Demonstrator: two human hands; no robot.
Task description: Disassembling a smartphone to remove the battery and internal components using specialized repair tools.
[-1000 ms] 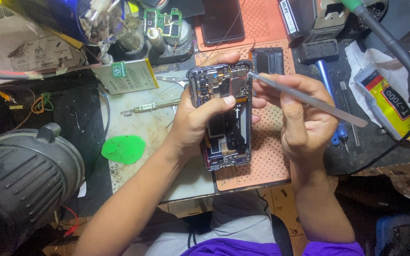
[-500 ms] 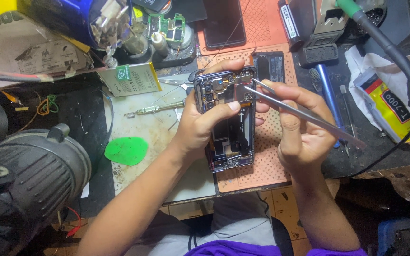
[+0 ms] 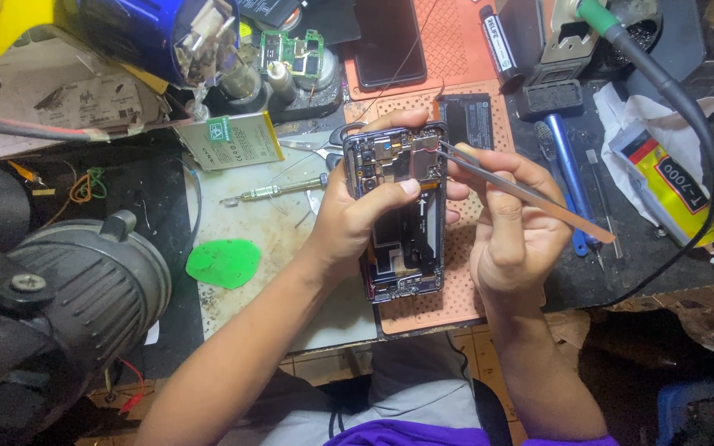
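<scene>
An opened phone (image 3: pixel 398 248) with its back cover off lies over an orange work mat (image 3: pixel 456 289); its circuit board and camera parts show at the top. My left hand (image 3: pixel 357 219) grips the phone from the left, thumb pressed on its upper middle. My right hand (image 3: pixel 514 231) holds metal tweezers (image 3: pixel 522 194), whose tips touch the phone's upper right corner.
A green pick (image 3: pixel 223 263) and a screwdriver (image 3: pixel 274 192) lie on the grey plate at left. A battery (image 3: pixel 229 140), a black phone (image 3: pixel 386 41), a small circuit board (image 3: pixel 295 51), a blue-handled tool (image 3: pixel 568 182) and a yellow glue tube (image 3: pixel 667 190) surround the mat. A large dark lamp housing (image 3: pixel 68 289) fills the lower left.
The tweezers have dropped lower and their tips have come in against the phone's upper right corner. My left hand has kept its grip on the phone.
</scene>
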